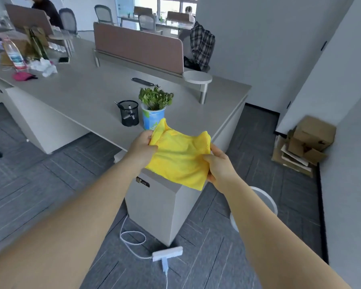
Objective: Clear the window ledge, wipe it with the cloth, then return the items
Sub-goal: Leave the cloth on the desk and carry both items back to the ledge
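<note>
A yellow cloth [180, 158] is stretched between both hands above the near corner of the grey desk [88, 88]. My left hand [142, 148] pinches its upper left edge. My right hand [218, 165] grips its right side. Just behind the cloth on the desk stand a potted plant [154, 107] in a blue and white pot and a black mesh pen holder [129, 113] with pens in it. No window ledge is in view.
A white power strip [168, 254] and its cable lie on the carpet by the desk's cabinet [161, 207]. A white bin [265, 201] stands under my right arm. Cardboard boxes [306, 142] pile against the right wall. A bottle [14, 54] and crumpled paper sit far left.
</note>
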Demonstrator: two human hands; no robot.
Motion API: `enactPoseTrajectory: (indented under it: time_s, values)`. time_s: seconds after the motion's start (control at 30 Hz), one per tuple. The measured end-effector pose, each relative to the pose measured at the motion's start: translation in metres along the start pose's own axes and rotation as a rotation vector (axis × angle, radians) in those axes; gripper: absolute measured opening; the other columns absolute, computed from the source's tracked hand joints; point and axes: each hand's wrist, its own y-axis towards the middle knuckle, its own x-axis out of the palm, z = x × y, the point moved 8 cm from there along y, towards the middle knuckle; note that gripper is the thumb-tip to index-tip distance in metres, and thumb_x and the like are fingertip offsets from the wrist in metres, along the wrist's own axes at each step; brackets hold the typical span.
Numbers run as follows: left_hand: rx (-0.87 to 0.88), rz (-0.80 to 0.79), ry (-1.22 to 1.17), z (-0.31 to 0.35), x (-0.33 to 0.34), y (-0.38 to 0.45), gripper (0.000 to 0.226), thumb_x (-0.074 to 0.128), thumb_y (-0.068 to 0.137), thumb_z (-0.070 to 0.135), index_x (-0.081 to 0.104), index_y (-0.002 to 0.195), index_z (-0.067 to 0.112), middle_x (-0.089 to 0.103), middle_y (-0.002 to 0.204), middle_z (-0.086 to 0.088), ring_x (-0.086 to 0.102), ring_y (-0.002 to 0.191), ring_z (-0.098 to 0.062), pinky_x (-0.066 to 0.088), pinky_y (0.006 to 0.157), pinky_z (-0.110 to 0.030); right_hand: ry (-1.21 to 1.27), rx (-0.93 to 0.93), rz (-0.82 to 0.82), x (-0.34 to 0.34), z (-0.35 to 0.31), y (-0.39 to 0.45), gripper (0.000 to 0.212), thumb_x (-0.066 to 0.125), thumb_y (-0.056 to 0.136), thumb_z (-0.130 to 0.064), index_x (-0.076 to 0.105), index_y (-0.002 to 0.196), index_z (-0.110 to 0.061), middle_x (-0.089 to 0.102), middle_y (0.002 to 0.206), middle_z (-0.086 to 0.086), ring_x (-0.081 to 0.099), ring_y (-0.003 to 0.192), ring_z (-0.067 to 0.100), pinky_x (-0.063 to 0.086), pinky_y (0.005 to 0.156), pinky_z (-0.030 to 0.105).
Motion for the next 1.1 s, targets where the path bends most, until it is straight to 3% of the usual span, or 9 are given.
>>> enactPoseTrajectory:
  time_s: [0.13,0.27,0.4,0.57,0.63,0.73,0.87,1.0,1.1]
  values:
    - [-0.055,0.029,0.072,-0.029,0.013,0.057,0.038,0.038,0.084,-0.007,0.047,0.118,0.005,0.051,0.104,-0.005,0.047,0.097,-0.02,0.037,0.079,-0.03,-0.042,0.07,-0.042,0.006,0.013,0.063,0.058,0.029,0.09,0.011,0.043,0.135,-0.023,0.051,0.111,0.001,0.055,0.084,0.017,0.048,0.078,0.038]
    - [-0.077,0.019,0.149,-0.066,0.018,0.111,0.039,0.038,0.08,-0.008,0.051,0.114,0.005,0.052,0.099,-0.007,0.047,0.093,-0.021,0.036,0.062,-0.024,-0.05,0.159,-0.034,0.022,0.048,0.117,0.065,0.03,0.088,0.013,0.039,0.138,-0.028,0.052,0.118,0.001,0.052,0.1,0.023,0.05,0.077,0.038]
    - [-0.099,-0.077,0.167,-0.103,0.028,0.162,0.039,0.037,0.08,-0.008,0.051,0.114,0.006,0.054,0.102,-0.007,0.05,0.097,-0.023,0.039,0.081,-0.032,-0.101,0.169,0.066,0.03,0.08,0.164,0.064,0.033,0.086,0.011,0.044,0.136,-0.028,0.056,0.105,0.01,0.051,0.095,0.025,0.048,0.096,0.048]
    - [-0.094,-0.218,0.184,-0.133,0.04,0.216,0.041,0.038,0.08,-0.007,0.049,0.116,0.009,0.056,0.104,-0.009,0.052,0.1,-0.026,0.04,0.085,-0.035,-0.168,0.139,0.205,0.042,0.098,0.204,0.062,0.033,0.081,0.013,0.052,0.128,-0.023,0.056,0.088,0.002,0.051,0.086,0.023,0.05,0.083,0.038]
    - [-0.102,-0.263,0.215,-0.145,0.042,0.227,0.044,0.04,0.079,-0.006,0.049,0.119,0.012,0.06,0.113,-0.013,0.054,0.108,-0.031,0.042,0.092,-0.04,-0.295,0.143,0.26,0.044,0.101,0.211,0.048,0.038,0.08,0.011,0.056,0.118,-0.012,0.055,0.085,0.005,0.048,0.08,0.023,0.045,0.067,0.03]
    - [-0.118,-0.27,0.258,-0.158,0.039,0.235,0.047,0.051,0.08,-0.004,0.046,0.125,0.008,0.055,0.13,-0.017,0.051,0.119,-0.031,0.04,0.1,-0.039,-0.601,0.193,0.405,0.043,0.103,0.213,0.034,0.051,0.078,0.001,0.051,0.111,-0.005,0.054,0.118,0.018,0.046,0.099,0.028,0.039,0.078,0.033]
    - [-0.095,-0.128,0.253,-0.156,0.011,0.246,0.047,0.062,0.079,0.008,0.048,0.123,0.0,0.051,0.132,-0.02,0.045,0.125,-0.03,0.034,0.104,-0.035,-0.905,0.119,0.548,0.059,0.074,0.215,0.073,0.064,0.08,-0.019,0.026,0.142,-0.011,0.02,0.152,0.012,0.02,0.137,0.032,0.018,0.11,0.04]
    - [-0.04,0.057,0.254,-0.149,-0.036,0.27,0.052,0.068,0.075,0.012,0.048,0.121,-0.003,0.046,0.131,-0.025,0.041,0.125,-0.034,0.031,0.106,-0.037,-0.792,-0.137,0.348,0.12,0.051,0.25,0.081,0.069,0.078,-0.02,0.024,0.142,-0.005,0.027,0.149,0.015,0.024,0.138,0.03,0.017,0.112,0.031]
    - [-0.047,0.152,0.21,-0.151,-0.067,0.29,0.074,0.071,0.072,0.014,0.031,0.134,0.003,0.018,0.15,-0.019,0.019,0.139,-0.028,0.021,0.11,-0.031,-0.589,-0.16,0.245,0.16,0.047,0.284,0.093,0.072,0.075,-0.016,0.013,0.145,-0.005,0.022,0.152,0.012,0.018,0.142,0.024,0.015,0.113,0.026]
